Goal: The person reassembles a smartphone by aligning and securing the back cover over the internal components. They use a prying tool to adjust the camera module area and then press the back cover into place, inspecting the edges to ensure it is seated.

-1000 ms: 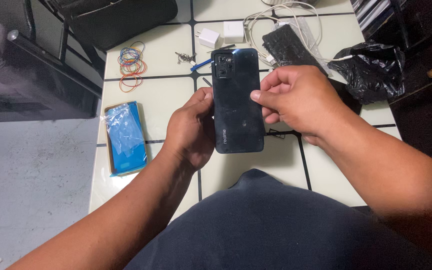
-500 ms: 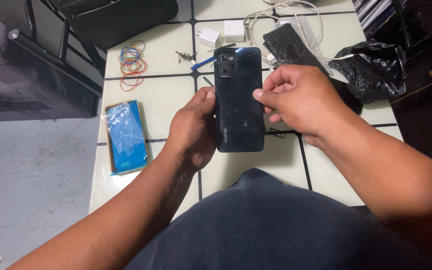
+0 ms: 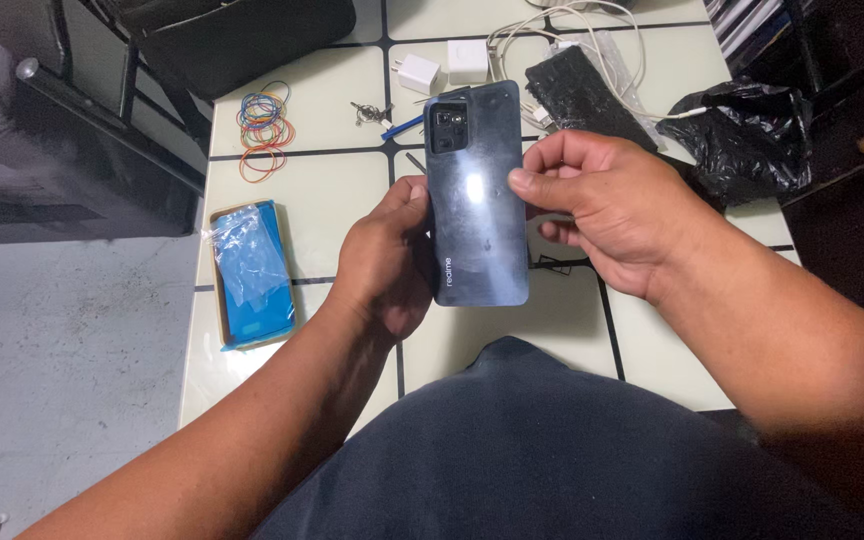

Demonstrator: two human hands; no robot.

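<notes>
Since the earlier frame, little is changed: the dark smartphone (image 3: 477,200) is still held above the tiled bench (image 3: 342,200), back up, long axis away, camera end far, clasped by the left hand (image 3: 387,260) while the right hand (image 3: 602,205) pinches its edge.

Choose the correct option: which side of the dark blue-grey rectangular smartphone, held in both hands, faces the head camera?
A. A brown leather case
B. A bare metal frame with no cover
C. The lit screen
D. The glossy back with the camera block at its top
D: the dark blue-grey rectangular smartphone shows its glossy back with the lens block at the top left, while the left hand and the right hand grip its two long edges.
</notes>
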